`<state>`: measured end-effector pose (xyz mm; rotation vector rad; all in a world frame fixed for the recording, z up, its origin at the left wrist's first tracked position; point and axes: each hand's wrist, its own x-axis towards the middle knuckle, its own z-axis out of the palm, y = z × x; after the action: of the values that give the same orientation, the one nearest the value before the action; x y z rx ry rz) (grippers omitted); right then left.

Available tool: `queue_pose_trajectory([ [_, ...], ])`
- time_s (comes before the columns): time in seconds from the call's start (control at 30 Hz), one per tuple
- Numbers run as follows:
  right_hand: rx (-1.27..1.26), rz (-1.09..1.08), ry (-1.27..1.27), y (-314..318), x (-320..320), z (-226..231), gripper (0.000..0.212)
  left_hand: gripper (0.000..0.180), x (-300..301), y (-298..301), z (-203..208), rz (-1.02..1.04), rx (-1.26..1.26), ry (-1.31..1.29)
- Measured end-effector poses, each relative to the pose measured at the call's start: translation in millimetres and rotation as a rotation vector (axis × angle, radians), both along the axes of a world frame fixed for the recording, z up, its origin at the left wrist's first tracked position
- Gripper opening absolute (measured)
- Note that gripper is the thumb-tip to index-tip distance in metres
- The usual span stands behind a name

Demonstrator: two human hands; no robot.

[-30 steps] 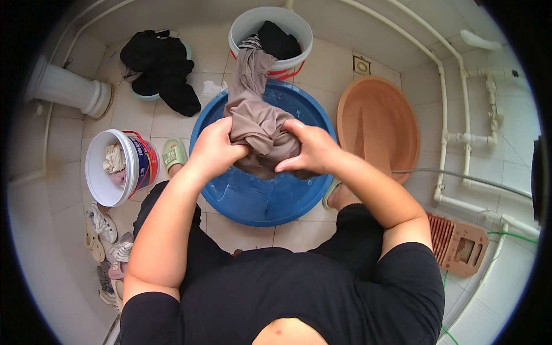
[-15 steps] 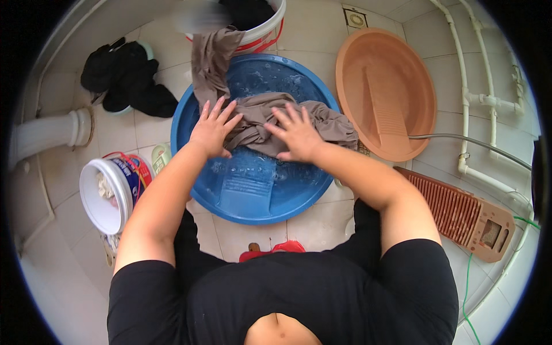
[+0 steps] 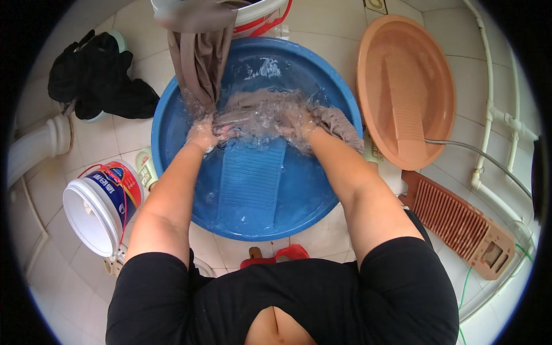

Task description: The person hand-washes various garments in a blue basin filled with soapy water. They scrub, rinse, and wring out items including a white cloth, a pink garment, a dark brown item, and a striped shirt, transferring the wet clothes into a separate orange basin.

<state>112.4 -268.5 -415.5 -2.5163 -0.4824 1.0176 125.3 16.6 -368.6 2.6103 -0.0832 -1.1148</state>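
In the head view, we had both hands down in a blue basin (image 3: 253, 225), the left hand (image 3: 202, 135) and the right hand (image 3: 298, 123) set well apart on the near side of a taupe cloth (image 3: 195, 60). Water splashed over our fingers and hid them, so we could not tell how far either hand was closed, or whether it gripped the fabric or only pressed it. The cloth lay bunched in the water between our hands; one end ran out past the right wrist to the basin's rim, and another rose beyond the left hand to a white bucket (image 3: 259, 11), its top there blurred. Our arms reached down nearly straight, probably to put weight on the wet fabric.

Just nearer than our grip, the basin's ribbed slope (image 3: 250, 178) faced us, likely placed so as to be within easy reach. Right of the right hand stood an orange basin (image 3: 428, 75), with a brown washboard (image 3: 451, 218) on the floor nearer us. Well left of the left hand lay dark clothing (image 3: 103, 75); nearer, beside the left forearm, a second bucket (image 3: 86, 230) lay tipped, its mouth outward, perhaps to keep our elbow room free.
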Motion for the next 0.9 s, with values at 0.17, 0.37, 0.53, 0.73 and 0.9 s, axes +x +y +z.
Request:
queue_pose_trajectory([
  [0.17, -0.067, -0.128, 0.139, 16, 5, 34, 0.076, 0.105, -5, -2, 20, -0.220, 0.104, -0.001],
  [0.37, 0.084, -0.074, -0.427, 44, -19, 89, 0.084, 0.031, -12, -21, 64, -0.614, -0.075, 0.063],
  [0.53, 0.512, 0.407, -0.431, 47, -27, 128, 0.084, 0.034, -50, -48, 118, -0.662, -0.393, 0.457],
  [0.73, 0.291, 0.391, 0.261, 35, -41, 103, 0.041, 0.048, -29, -15, 96, -0.338, -0.585, 0.735],
  [0.9, 0.332, -0.394, -0.532, 28, -24, 82, 0.065, 0.059, -3, 5, 65, 0.113, -0.205, -0.299],
])
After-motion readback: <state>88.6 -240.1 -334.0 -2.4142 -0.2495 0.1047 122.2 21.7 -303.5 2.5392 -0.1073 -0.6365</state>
